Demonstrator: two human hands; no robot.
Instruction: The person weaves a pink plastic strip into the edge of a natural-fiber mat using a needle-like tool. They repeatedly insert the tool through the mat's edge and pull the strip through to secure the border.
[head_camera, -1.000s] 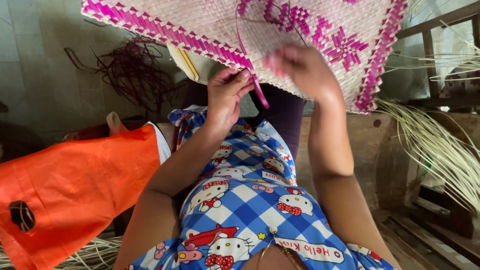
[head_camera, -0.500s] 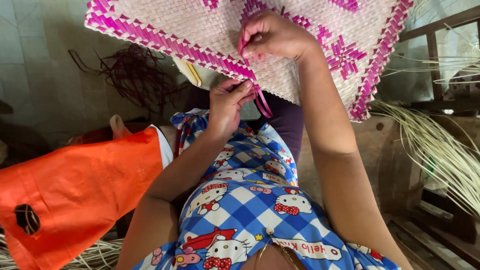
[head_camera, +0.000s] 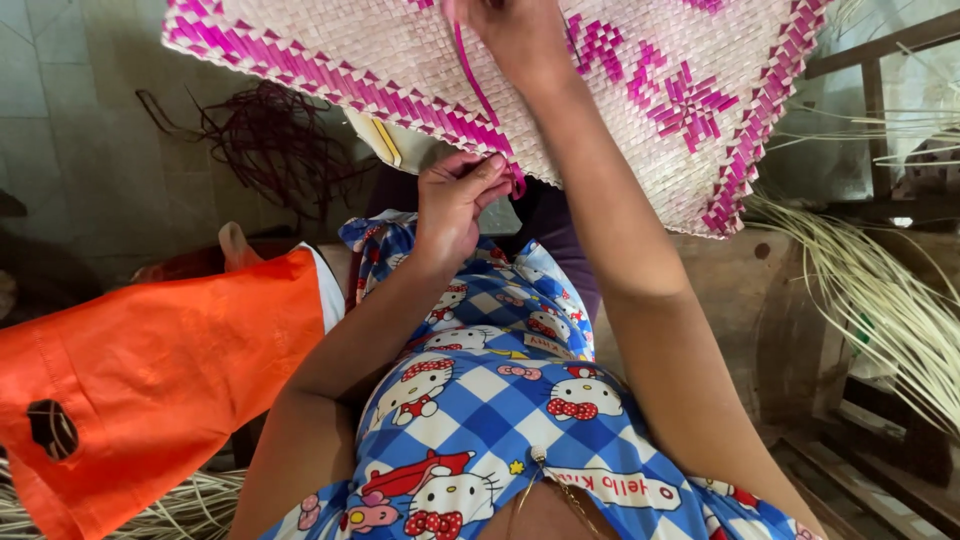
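While loose straw (head_camera: 880, 300) litters the floor, hands grip a woven mat (head_camera: 640, 110).

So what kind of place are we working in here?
Probably a home weaving spot, not a factory. A woven mat with pink edging is held up, loose pale straw strips lie at the right, and a dark fibre bundle sits on the tiled floor.

The woven mat (head_camera: 640, 110) blocked everything ahead; orange cloth (head_camera: 160, 370) crowded the left, pale straw strips (head_camera: 880, 300) the right. Only the lap between lay open.
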